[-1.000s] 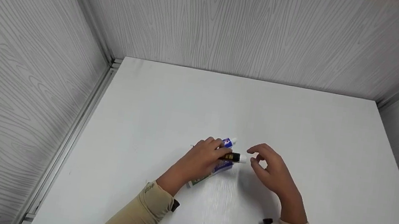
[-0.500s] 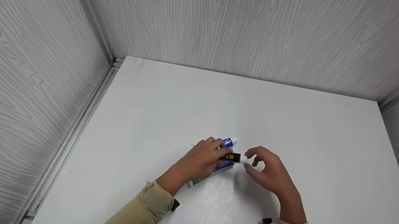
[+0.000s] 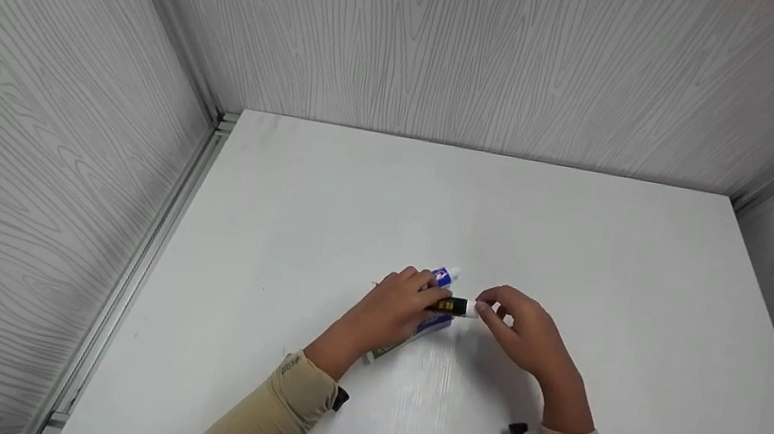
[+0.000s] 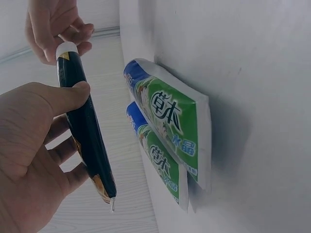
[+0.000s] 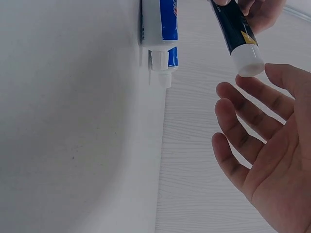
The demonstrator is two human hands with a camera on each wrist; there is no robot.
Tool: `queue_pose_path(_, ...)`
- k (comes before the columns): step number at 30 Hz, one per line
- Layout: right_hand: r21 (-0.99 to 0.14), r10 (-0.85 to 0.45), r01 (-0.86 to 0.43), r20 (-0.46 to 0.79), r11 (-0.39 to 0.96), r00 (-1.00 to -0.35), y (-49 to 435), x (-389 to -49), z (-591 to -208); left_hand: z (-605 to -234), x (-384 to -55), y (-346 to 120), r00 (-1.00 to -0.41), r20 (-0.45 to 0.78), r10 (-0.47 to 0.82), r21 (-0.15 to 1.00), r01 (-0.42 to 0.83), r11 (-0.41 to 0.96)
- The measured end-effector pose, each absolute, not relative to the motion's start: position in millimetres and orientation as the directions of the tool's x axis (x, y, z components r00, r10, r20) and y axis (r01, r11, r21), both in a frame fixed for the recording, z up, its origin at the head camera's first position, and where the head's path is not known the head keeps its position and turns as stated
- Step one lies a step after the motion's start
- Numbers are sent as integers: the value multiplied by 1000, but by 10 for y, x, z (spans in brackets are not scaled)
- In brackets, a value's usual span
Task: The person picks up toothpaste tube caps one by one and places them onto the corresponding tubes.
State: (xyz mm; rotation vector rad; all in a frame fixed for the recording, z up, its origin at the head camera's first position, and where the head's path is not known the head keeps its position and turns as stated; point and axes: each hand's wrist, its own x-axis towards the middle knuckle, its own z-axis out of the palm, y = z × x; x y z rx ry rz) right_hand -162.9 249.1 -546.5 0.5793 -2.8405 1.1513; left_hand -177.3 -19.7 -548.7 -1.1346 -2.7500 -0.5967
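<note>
A black toothpaste tube with gold marks and a white cap is held above the table. My left hand grips its body, thumb on one side and fingers round the other. At the cap's end, my right hand has thumb and index fingertip on the rim in a pinch, its other fingers loosely bent and apart. Below the left hand, two green, blue and white toothpaste tubes, a nearer one and another one, lie side by side on the table. In the head view, the left hand partly hides them.
The white table is bounded by a grey wood-grain panel at the back and another panel on the left. A metal frame strip runs along the table's left edge.
My right hand has come left from beside the tube to its white cap, and its thumb and index finger have closed on the cap's end. The left hand and tube have barely moved.
</note>
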Motion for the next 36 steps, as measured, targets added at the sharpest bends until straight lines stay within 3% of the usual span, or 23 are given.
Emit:
queue_pose_path(8,-671,-388,-465,275,578,-880,2476,-1625,-5454,-5495,-1784,-201,-713,249,656,309,700,643)
queue_pose_path(36,-665,-399,-413,185,622,-898,2466,-1606,-5433,-5489,-1789,-163,-707,258,658,290,706,646)
